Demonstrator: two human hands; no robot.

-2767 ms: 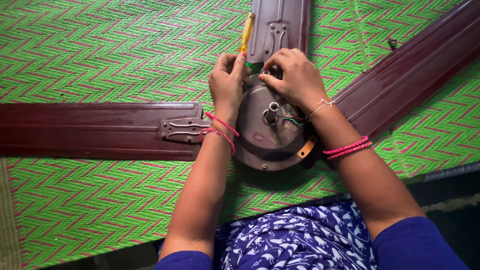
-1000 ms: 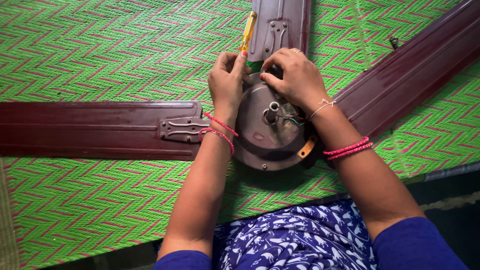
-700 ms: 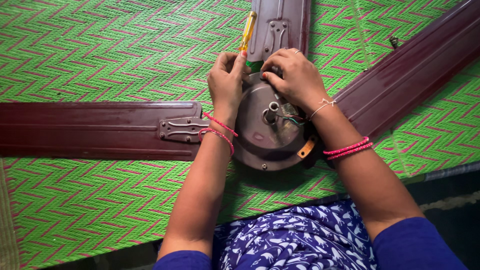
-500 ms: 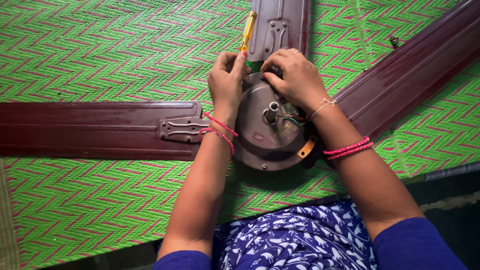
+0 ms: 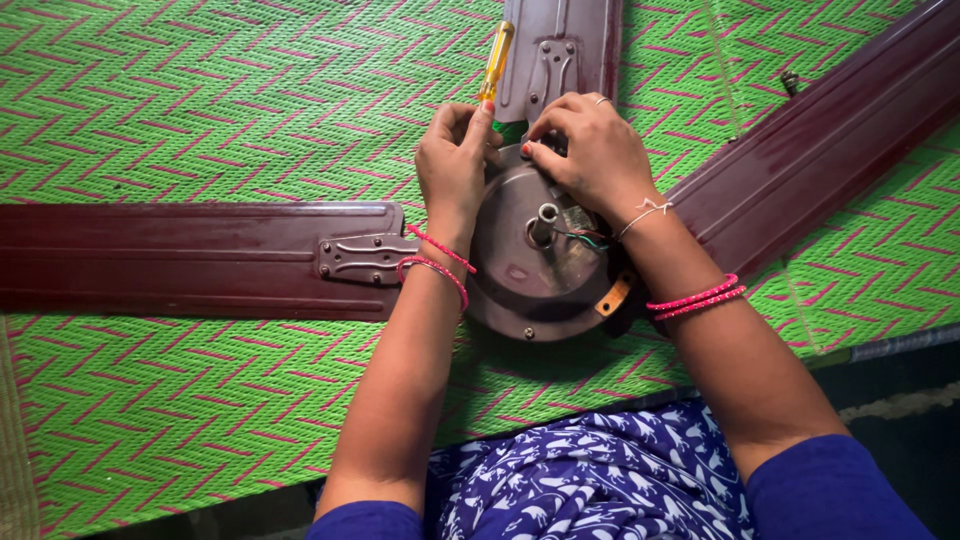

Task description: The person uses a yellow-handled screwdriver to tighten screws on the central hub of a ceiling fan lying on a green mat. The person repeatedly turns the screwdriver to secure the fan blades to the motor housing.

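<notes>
From where I watch, the round dark-maroon metal fan motor housing [image 5: 535, 265] lies on the green zigzag woven mat [image 5: 200, 100], steadied at its far rim by my right hand [image 5: 590, 150], fingers pinched there; just left, my left hand [image 5: 455, 165] grips the yellow-handled screwdriver [image 5: 495, 62], pointing down to that rim.

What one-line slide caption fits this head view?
Left hand holding a yellow-handled screwdriver and right hand at a maroon ceiling fan's hub, on a green woven mat.
</notes>
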